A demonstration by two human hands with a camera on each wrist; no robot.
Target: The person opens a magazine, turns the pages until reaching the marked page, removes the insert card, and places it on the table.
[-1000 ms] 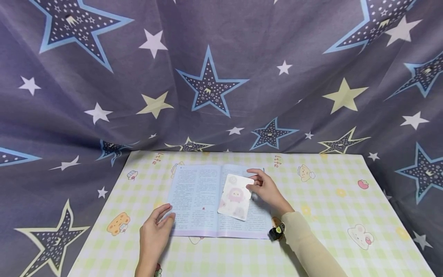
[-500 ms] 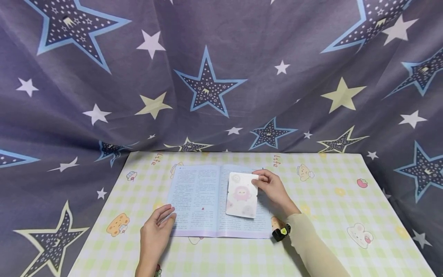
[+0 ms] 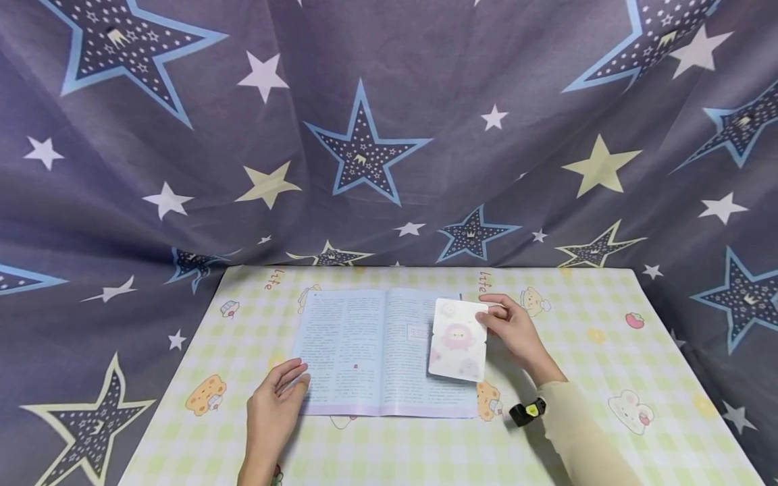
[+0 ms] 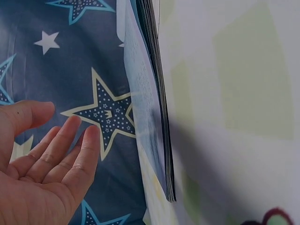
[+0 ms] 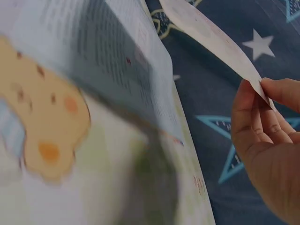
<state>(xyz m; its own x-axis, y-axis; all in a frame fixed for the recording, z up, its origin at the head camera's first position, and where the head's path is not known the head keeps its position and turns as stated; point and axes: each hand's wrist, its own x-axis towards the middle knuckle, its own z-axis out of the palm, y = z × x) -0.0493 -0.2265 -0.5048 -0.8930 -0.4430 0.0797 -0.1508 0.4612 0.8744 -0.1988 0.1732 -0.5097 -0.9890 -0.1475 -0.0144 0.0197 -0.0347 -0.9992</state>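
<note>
My right hand [image 3: 513, 331] pinches the upper right corner of a white card [image 3: 458, 341] with a pink cartoon figure on it. In the right wrist view the thumb and fingers grip the card [image 5: 220, 42] at one end, and it is held up off the book. An open book [image 3: 346, 344] with printed pages lies flat beneath, and the card overlaps its right page in the head view. At the book's lower left edge is my left hand [image 3: 276, 405], its fingers loosely bent and nothing between them. The left wrist view shows this hand [image 4: 56, 164] beside the book's edge [image 4: 164, 140].
A green-and-white checked tablecloth [image 3: 583, 378] with cartoon prints covers the table. Behind and at the sides hangs a dark curtain [image 3: 389, 81] with stars. A black band with a small device [image 3: 527, 412] is on the right wrist.
My right hand has moved to the right, carrying the card from the middle of the right page towards the book's right edge. My left hand stays almost where it was.
</note>
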